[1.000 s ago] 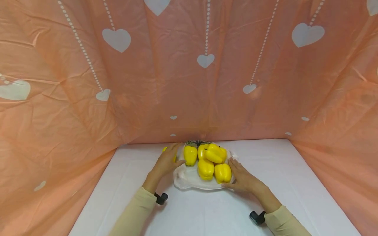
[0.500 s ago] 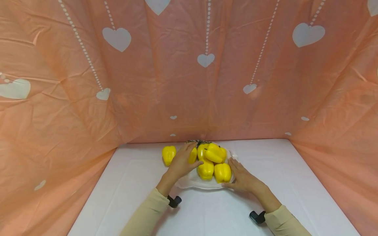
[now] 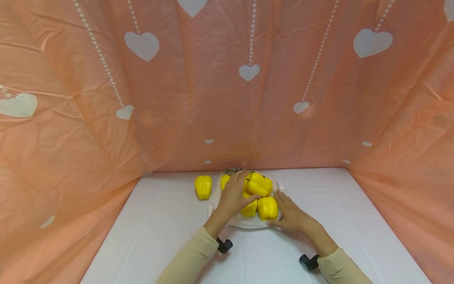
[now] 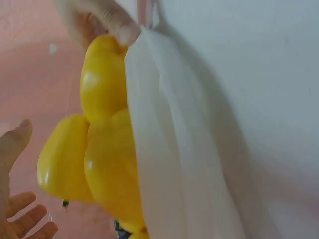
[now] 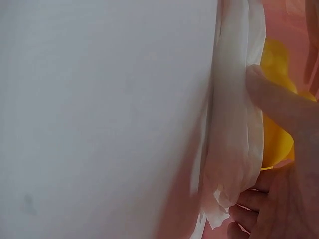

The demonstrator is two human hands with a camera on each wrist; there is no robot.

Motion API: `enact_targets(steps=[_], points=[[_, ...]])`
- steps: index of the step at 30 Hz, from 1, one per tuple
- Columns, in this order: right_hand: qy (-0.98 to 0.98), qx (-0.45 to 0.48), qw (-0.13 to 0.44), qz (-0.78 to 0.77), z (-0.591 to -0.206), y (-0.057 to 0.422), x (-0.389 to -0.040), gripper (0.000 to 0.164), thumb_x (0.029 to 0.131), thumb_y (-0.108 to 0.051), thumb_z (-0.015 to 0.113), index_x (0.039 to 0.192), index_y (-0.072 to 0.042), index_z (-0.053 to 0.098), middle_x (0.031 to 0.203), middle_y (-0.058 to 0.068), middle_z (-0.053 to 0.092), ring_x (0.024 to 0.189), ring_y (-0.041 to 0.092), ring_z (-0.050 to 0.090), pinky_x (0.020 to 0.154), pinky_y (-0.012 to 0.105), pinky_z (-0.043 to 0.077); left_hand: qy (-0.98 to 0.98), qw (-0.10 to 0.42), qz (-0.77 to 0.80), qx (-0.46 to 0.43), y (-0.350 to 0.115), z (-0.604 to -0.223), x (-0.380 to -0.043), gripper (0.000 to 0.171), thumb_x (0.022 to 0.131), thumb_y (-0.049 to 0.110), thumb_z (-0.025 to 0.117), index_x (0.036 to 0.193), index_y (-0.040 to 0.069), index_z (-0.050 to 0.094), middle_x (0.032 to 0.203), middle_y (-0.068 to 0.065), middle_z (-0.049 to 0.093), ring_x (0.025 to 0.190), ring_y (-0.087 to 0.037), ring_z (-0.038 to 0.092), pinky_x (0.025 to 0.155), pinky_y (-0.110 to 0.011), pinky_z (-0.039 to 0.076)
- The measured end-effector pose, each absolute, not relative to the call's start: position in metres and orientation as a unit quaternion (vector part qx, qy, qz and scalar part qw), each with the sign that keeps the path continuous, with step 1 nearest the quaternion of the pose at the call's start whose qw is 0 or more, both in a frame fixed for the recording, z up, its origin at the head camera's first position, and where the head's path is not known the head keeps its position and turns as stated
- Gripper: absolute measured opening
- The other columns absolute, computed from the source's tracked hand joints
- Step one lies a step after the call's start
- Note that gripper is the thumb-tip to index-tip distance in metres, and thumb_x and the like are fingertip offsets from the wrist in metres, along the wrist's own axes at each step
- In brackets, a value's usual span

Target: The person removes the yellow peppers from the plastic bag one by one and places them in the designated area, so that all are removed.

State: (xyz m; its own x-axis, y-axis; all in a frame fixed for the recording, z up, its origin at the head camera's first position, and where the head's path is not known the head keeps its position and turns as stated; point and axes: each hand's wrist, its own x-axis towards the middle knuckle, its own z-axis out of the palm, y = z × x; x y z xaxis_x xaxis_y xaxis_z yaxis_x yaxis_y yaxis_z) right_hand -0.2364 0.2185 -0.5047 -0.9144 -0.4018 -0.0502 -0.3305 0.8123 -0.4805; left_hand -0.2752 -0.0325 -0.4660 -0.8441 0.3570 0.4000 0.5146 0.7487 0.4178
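Observation:
Several yellow bell peppers (image 3: pixel 258 184) are heaped on a soft white cloth bag (image 3: pixel 244 224) at the back middle of the table. One more yellow bell pepper (image 3: pixel 203 187) lies apart, left of the bag. My left hand (image 3: pixel 234 195) reaches over the heap with fingers extended and thumb spread, hiding some of the peppers. In the left wrist view, that left hand (image 4: pixel 17 199) shows spread fingers beside the peppers. My right hand (image 3: pixel 292 213) rests along the bag's right side, fingers straight. Its thumb touches the bag's front edge in the right wrist view.
A white table (image 3: pixel 170 244) carries everything. Right behind it hangs a peach-coloured curtain (image 3: pixel 283 134) with white hearts, which also closes in both sides. Dark printing (image 3: pixel 235 170) shows at the bag's far edge.
My left hand has moved right, from the separate pepper on the left to over the heap, uncovering that pepper. My right hand has stayed in place.

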Motion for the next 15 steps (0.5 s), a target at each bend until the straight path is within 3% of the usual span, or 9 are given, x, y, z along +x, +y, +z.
enact_targets(steps=[15], points=[[0.948,-0.189,0.075,-0.244,-0.504,0.219,-0.234,0.118,0.091,-0.056,0.081,0.165,0.013,0.019,0.173,0.033,0.017,0.161,0.05,0.019,0.129,0.065,0.018,-0.94,0.17,-0.25,-0.157,0.001,-0.477,-0.274,0.104,0.082,0.059,0.089,0.158,0.011,0.038,0.156,-0.015,0.044,0.142,-0.032,0.046,0.121,-0.045,0.046]])
